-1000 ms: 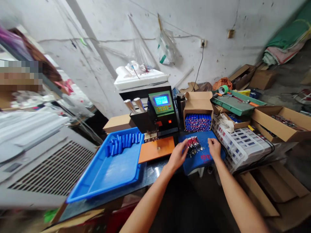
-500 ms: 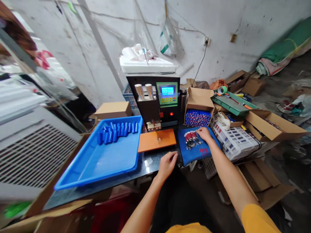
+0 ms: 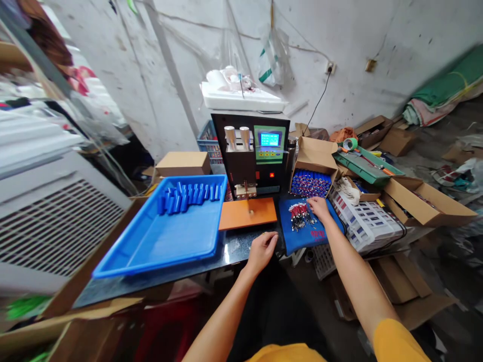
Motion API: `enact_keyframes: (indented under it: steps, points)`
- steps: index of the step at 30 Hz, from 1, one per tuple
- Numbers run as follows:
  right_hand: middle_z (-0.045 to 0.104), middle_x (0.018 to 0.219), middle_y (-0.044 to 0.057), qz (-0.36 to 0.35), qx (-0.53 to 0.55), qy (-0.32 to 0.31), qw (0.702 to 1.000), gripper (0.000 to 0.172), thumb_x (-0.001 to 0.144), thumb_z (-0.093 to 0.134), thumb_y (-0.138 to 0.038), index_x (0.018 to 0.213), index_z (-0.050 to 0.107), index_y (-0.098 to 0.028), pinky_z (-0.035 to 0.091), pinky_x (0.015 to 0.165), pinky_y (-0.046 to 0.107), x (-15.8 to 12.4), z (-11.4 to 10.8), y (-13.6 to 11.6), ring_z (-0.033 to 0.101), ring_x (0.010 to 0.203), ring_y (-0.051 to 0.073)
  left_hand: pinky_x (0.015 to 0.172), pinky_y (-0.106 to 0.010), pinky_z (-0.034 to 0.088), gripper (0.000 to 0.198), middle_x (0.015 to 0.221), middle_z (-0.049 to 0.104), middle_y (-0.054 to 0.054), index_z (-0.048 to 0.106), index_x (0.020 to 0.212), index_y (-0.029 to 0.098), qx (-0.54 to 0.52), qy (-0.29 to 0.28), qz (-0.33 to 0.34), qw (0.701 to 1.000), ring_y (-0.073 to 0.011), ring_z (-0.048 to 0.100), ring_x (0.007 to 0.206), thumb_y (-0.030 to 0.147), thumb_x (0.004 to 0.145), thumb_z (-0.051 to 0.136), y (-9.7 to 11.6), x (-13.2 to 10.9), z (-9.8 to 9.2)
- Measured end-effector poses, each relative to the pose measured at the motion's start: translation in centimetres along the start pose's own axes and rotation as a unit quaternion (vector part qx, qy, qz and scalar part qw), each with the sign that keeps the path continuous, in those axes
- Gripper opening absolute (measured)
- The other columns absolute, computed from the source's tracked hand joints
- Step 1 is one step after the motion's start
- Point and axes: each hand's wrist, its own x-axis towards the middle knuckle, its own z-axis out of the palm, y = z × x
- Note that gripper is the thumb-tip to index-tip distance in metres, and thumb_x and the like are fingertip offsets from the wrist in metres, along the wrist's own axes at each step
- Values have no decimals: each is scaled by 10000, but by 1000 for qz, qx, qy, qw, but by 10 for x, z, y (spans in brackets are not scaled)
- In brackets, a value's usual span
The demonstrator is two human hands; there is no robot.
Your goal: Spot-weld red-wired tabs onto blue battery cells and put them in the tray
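Grip on right hand [image 3: 318, 207] bunched beside red-and-black leads [image 3: 299, 216] right of centre, left hand [image 3: 262, 250] half-curled lower centre, can't tell if either holds anything.

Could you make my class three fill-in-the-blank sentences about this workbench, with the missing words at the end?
1. The large tray holding cylinders is ____ in colour.
2. The flat board in front of the machine is ____.
3. Nearest the pile of red and black pieces is the person's ____ hand.

Missing words: blue; orange; right.
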Motion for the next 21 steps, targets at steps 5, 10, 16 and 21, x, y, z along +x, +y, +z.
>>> enact_keyframes:
  steps: [5, 10, 16, 21]
  points:
    - [487, 492, -22, -14, 39, 53, 998, 320, 708, 583, -510, 622, 549, -204, 319, 442, 243, -9, 1, -6, 419, 463, 123, 763, -290, 517, 246, 912, 748, -54, 726, 968, 203, -33, 6, -18, 999, -186, 691, 832, 371, 906, 557, -1, 1, 0]
    - [456, 448, -24, -1, 30, 76, 997, 339, 716, 586, -512, 580, 535, -205, 341, 442, 244, -13, 3, -9, 444, 470, 133, 777, -310, 531, 257, 922, 753, -61, 732, 960, 193, -45, 14, -37, 998, -198, 697, 840, 382, 888, 574, -1, 1, 1]
    - [418, 452, -65, 18, 208, 70, 976, 308, 640, 697, -447, 610, 509, -204, 242, 369, 207, -38, 15, -33, 354, 395, 79, 799, -316, 541, 290, 979, 745, -73, 716, 1035, 179, -84, 64, -45, 993, -190, 691, 857, 385, 876, 590, 12, 6, 2]
    - [429, 458, -66, 22, 272, -9, 962, 332, 658, 728, -450, 641, 517, -194, 201, 351, 187, -79, 51, -56, 326, 376, 56, 776, -299, 539, 308, 936, 747, -64, 713, 1038, 178, -124, 70, -45, 989, -177, 682, 809, 404, 840, 646, 44, 15, -1]
